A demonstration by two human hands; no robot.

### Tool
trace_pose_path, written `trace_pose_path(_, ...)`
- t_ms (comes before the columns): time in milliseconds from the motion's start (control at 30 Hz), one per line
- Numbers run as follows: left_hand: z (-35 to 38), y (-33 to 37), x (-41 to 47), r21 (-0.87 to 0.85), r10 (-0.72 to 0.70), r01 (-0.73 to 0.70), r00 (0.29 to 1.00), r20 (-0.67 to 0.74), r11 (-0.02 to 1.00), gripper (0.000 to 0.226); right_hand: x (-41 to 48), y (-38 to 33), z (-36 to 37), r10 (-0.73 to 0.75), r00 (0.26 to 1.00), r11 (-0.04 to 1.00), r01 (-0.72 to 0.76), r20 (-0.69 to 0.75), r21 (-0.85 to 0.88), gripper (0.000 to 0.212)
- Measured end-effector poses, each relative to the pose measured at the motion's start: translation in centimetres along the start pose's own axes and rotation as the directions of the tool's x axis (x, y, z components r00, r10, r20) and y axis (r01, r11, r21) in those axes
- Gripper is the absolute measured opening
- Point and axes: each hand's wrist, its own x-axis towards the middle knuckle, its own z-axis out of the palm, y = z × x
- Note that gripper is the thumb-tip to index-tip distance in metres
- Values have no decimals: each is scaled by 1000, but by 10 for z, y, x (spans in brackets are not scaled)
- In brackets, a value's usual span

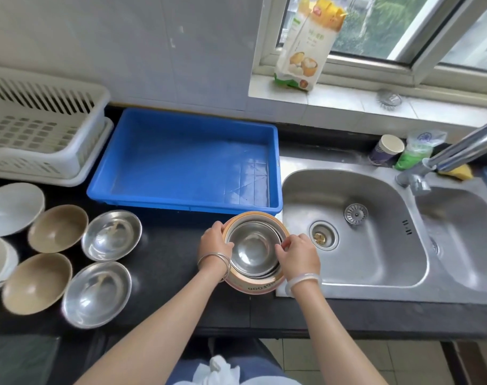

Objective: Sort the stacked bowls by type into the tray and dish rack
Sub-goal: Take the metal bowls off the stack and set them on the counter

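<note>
A stack of bowls (253, 286) stands on the black counter beside the sink, with a steel bowl (250, 248) nested on top inside an orange-rimmed one. My left hand (214, 243) grips the stack's left rim. My right hand (298, 255) pinches the steel bowl's right rim. A blue tray (186, 162) lies behind the stack, with nothing in it. The white dish rack (39, 129) sits at the far left. On the counter to the left lie two steel bowls (112, 234) (96, 294), two tan bowls (57, 227) (37, 282) and white bowls (13, 208).
A double steel sink (356, 232) with a tap (445, 154) fills the right side. A paper cup (386, 152), a green bag and a yellow sponge stand behind it. A flour bag (306, 45) leans on the windowsill. The counter's front edge runs just below the stack.
</note>
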Motion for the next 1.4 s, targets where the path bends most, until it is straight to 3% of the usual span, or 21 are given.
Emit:
trace_pose_path(100, -2, -2, -1, -18, 18, -17, 1000, 22, 1000, 19, 4, 0, -6, 43, 997, 989, -51, 63, 138, 16)
trace_pose_path(233, -4, -5, -1, -63, 26, -24, 999, 41, 998, 15, 6, 6, -17, 1, 991, 981, -27, 135, 193, 24)
trace_pose_path(367, -2, -7, -2, -49, 36, -35, 999, 22, 998, 17, 7, 12, -26, 49, 993, 944, -80, 106, 319, 23)
trace_pose_path(500, 1, -4, -4, 52, 57, -59, 997, 46, 997, 22, 8, 21, -33, 113, 992, 842, -129, 64, 523, 26)
trace_pose_path(667, 3, 3, -6, 168, 59, -66, 997, 43, 984, 30, 6, 29, -35, 122, 991, 816, -127, 46, 564, 24)
trace_pose_path(933, -2, 10, -8, 114, 74, -74, 997, 7, 991, 22, 7, 38, -39, 117, 993, 799, -105, 17, 592, 23)
trace_pose_path(1167, -10, 17, -10, 176, 198, -177, 974, -110, 968, 12, 11, 39, -47, 101, 995, 762, -84, 10, 642, 22)
trace_pose_path(1400, -29, 24, -8, 26, 145, -142, 975, -170, 989, 10, 17, 26, -62, 68, 995, 640, -97, 70, 762, 13)
